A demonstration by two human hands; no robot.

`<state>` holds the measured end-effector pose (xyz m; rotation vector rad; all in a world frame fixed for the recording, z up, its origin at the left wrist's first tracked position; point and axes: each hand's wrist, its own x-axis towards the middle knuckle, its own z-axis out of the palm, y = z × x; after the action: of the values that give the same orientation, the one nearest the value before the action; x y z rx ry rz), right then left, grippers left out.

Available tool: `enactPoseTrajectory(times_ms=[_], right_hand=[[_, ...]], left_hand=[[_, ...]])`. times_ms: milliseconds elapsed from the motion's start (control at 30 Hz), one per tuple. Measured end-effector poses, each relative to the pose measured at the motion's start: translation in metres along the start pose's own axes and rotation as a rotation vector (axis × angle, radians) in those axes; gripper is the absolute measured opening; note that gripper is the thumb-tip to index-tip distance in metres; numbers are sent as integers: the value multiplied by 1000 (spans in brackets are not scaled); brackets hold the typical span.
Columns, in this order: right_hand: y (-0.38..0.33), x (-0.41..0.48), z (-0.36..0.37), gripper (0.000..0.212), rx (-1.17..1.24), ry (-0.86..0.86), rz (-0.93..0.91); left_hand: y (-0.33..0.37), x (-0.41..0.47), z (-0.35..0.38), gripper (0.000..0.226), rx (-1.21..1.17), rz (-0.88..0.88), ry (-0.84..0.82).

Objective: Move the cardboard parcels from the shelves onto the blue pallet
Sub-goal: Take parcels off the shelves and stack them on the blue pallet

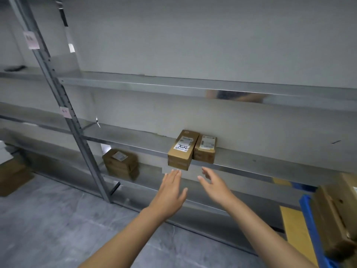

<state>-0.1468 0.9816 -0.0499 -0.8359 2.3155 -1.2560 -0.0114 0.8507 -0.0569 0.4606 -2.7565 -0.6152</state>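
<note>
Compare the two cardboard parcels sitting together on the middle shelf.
The left parcel bears a handwritten 7022 on its label; the right parcel shows no handwriting. The left parcel overhangs the shelf; the right parcel does not. Both are brown cardboard, label up, touching.

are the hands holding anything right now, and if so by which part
Nothing is held. The left hand and right hand are both open, reaching toward the brown cardboard parcel marked 7022.

Stockroom: steel shelving [173, 88] (labelled parcels [181, 151]), concrete floor [48, 229].
</note>
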Motion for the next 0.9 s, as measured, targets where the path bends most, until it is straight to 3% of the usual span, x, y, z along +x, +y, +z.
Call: enactPoseTrajectory(times_ms=[333, 533, 733, 900], right_hand=[[14, 125, -2, 52, 112, -18, 80], [28, 175, 3, 52, 124, -67, 143], [34, 206, 27, 49, 92, -149, 244], [30, 224, 52, 50, 106, -119, 316]], left_hand=[[-50, 120, 0, 63, -73, -189, -50], [-74, 180, 7, 43, -170, -304, -37], [-106, 202, 23, 38, -238, -352, -102], [-147, 226, 20, 58, -273, -400, -211]])
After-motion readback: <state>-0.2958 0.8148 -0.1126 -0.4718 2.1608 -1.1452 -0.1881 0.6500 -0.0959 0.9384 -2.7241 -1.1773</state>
